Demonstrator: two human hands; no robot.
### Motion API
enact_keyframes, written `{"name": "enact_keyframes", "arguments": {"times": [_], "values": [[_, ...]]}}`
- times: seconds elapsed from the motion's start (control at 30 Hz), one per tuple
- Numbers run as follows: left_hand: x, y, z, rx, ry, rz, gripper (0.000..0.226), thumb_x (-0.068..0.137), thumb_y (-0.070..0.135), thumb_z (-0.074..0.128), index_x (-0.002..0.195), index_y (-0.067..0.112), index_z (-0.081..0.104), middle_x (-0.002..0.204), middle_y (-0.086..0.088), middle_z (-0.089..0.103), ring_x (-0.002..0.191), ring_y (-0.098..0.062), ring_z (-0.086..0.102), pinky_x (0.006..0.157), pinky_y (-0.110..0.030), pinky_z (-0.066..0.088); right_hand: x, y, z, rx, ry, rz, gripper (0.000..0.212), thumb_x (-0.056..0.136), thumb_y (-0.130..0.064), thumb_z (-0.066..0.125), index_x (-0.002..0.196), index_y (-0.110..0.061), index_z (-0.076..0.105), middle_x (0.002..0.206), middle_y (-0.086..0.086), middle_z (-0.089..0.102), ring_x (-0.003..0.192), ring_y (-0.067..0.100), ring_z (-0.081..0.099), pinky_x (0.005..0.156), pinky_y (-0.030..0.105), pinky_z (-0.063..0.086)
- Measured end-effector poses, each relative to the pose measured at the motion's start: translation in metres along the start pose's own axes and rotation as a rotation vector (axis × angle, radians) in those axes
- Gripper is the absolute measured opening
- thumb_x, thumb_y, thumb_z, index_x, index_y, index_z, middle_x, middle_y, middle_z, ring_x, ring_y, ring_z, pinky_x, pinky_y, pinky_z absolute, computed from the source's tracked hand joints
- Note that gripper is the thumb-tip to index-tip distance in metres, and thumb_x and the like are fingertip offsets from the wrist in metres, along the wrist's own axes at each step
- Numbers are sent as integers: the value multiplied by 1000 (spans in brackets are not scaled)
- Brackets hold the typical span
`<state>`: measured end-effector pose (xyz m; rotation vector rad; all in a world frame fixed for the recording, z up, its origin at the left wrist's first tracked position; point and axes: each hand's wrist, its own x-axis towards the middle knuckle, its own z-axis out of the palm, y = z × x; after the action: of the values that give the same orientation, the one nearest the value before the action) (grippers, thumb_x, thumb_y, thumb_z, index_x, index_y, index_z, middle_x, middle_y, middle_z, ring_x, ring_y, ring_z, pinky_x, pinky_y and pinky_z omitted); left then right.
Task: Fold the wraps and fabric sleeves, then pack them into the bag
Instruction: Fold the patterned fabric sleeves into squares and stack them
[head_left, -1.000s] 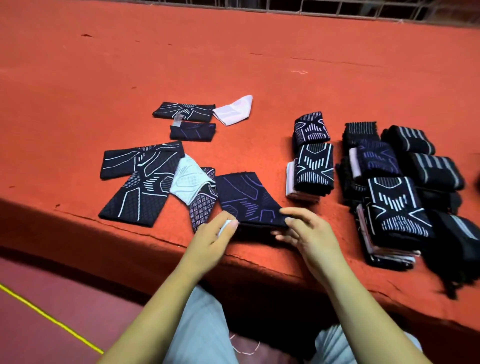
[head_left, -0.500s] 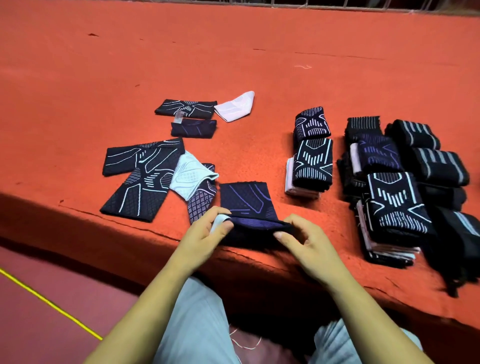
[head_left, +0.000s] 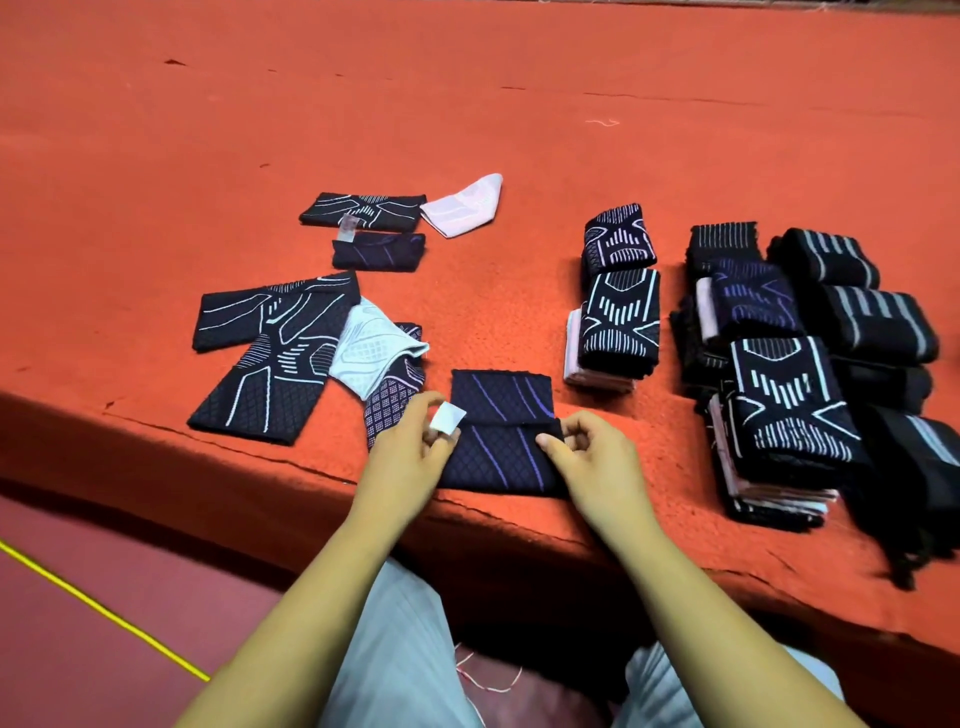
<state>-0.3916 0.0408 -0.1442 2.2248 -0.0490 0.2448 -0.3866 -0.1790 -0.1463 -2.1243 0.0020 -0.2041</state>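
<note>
While folded, sleeve (head_left: 498, 441) between hands (head_left: 597, 457)

Unfolded sleeves (head_left: 270, 358) at left on the table (head_left: 675, 130), half-folded sleeve (head_left: 501, 434) at front edge between, folded stacks (head_left: 618, 312) at right.

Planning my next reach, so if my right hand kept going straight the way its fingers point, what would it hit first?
The right hand points up and left across the purple-striped sleeve it pinches. Straight on it would probably meet the left hand holding the white tag.
</note>
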Motion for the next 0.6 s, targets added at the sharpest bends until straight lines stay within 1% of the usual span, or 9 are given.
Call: {"name": "enact_keyframes", "arguments": {"times": [0.03,0.1,0.17,0.27,0.37,0.4,0.47,0.53,0.6], "values": [[1,0,1,26,-1,19,38,92,18,64,126,32,52,76,8,57,64,-3,53,71,-31,44,-2,0,1,3,14,-5,19,83,-21,76,84,-20,57,60,-4,55,52,8,45,59,34,40],[0,-2,3,108,-6,95,46,91,15,63,131,35,49,87,8,51,67,-3,50,74,-31,45,-6,-1,3,2,47,-34,27,83,-19,76,92,-24,51,64,-5,54,50,7,44,60,32,39],[-2,-3,3,121,13,135,46,92,12,61,130,35,51,101,5,48,69,-5,48,79,-33,47,-8,-2,3,-48,78,-91,27,83,-18,76,88,-25,50,71,-4,56,54,8,47,62,32,41],[-6,-8,4,98,73,192,41,92,3,59,124,29,58,113,3,42,78,-6,49,85,-33,48,-10,-1,4,-94,83,-157,13,85,-19,73,83,-23,61,80,-5,58,68,10,53,69,32,45],[-7,-11,7,131,83,266,34,92,-1,59,118,20,67,128,0,45,93,-4,51,92,-23,43,-14,2,5,-134,56,-170,3,90,-19,68,89,-20,71,86,-7,57,75,10,53,75,31,46],[-7,-12,7,157,84,297,33,93,-2,58,118,17,68,134,-1,48,101,-6,51,97,-21,41,-15,3,5,-155,47,-171,6,91,-19,66,93,-19,72,88,-8,55,78,10,53,77,32,46],[-5,-18,9,219,74,379,33,92,-1,54,119,12,69,140,-1,55,112,-13,49,104,-25,38,-17,5,5,-215,47,-180,13,92,-21,64,98,-16,74,96,-7,52,86,11,53,81,32,48],[-4,-22,7,235,7,436,37,89,5,48,120,8,69,135,1,61,115,-18,51,105,-35,40,-18,4,4,-295,48,-250,25,91,-29,58,99,-13,74,108,-4,56,99,15,55,89,33,47],[-4,-21,2,212,-83,405,43,90,17,42,124,8,67,133,0,62,123,-17,53,107,-40,40,-21,4,1,-341,-14,-349,39,91,-40,53,103,-10,74,121,-2,61,114,17,54,101,36,45]]}}
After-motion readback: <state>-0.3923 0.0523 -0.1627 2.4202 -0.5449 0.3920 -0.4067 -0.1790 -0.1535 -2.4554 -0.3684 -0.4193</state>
